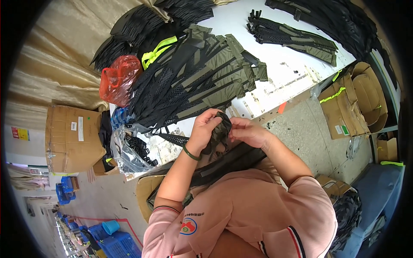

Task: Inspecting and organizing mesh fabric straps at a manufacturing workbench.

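Between my two hands, at the table's near edge, is a strap piece of dark olive and black cloth. My left hand pinches it, thumb on top, with a green bangle on that wrist. From the other side my right hand grips its edge, fingers drawn together. A long black fabric piece lies across my lap below. Just beyond my hands a thick pile of olive and black mesh straps covers much of the white table.
On the table's left side are a red plastic bag, neon yellow strips and a clear bag of black buckles. More straps lie at the far right. Cardboard boxes stand left and right of the table.
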The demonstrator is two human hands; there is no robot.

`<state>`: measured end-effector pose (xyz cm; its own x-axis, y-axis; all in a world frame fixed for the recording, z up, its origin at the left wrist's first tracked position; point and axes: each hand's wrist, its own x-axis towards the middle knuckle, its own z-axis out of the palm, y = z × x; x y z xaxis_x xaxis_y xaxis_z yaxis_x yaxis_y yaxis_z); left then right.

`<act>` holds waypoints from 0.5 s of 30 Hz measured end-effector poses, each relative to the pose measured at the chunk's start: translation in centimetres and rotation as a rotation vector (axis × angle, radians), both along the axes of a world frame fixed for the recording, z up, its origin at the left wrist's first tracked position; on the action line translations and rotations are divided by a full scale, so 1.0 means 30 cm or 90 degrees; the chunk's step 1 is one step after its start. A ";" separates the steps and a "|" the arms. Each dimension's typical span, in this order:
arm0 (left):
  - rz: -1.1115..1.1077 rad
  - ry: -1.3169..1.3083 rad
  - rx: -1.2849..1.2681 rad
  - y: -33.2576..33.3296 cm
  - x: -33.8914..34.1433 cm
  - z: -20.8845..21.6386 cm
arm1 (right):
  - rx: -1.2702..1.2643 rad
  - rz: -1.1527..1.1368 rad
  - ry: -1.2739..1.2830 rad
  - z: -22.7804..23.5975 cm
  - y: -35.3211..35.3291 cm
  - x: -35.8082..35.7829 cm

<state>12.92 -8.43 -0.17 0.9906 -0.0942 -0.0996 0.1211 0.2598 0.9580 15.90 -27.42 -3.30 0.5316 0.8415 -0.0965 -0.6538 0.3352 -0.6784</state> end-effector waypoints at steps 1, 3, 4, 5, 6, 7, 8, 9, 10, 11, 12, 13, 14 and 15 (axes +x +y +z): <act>-0.013 -0.009 -0.021 -0.003 -0.001 0.002 | 0.004 -0.007 -0.004 0.003 0.006 -0.005; -0.018 -0.002 -0.020 -0.017 -0.005 -0.002 | 0.016 -0.040 -0.007 -0.042 0.012 -0.003; -0.003 0.006 -0.041 -0.025 -0.007 0.000 | 0.026 -0.072 -0.010 -0.058 0.013 -0.003; 0.016 0.013 -0.062 -0.025 -0.011 -0.001 | 0.027 -0.069 -0.009 -0.038 0.015 -0.005; 0.019 0.014 -0.061 -0.021 -0.012 -0.004 | 0.025 -0.089 0.044 -0.004 0.014 -0.009; 0.022 0.008 -0.061 -0.017 -0.011 -0.007 | 0.023 -0.109 0.096 0.015 0.015 -0.011; 0.020 0.002 -0.060 -0.024 -0.007 0.000 | 0.022 -0.112 0.097 0.001 0.011 -0.009; 0.017 0.004 -0.061 -0.025 -0.011 0.013 | -0.090 -0.168 -0.050 -0.025 0.007 -0.005; -0.049 -0.038 0.150 -0.022 -0.019 0.032 | -0.204 -0.223 -0.197 -0.040 0.002 -0.004; -0.111 -0.081 0.362 -0.019 -0.029 0.046 | -0.205 -0.221 -0.196 -0.027 0.004 -0.011; -0.116 -0.079 0.403 -0.028 -0.032 0.035 | -0.323 -0.289 -0.409 -0.003 0.009 -0.023; -0.115 -0.077 0.402 -0.024 -0.030 0.017 | -0.440 -0.353 -0.624 0.011 0.015 -0.030; -0.096 -0.048 0.404 -0.025 -0.021 0.014 | -0.441 -0.355 -0.625 0.019 0.022 -0.031; -0.076 -0.018 0.407 -0.026 -0.016 0.014 | -0.385 -0.358 -0.478 0.026 0.028 -0.027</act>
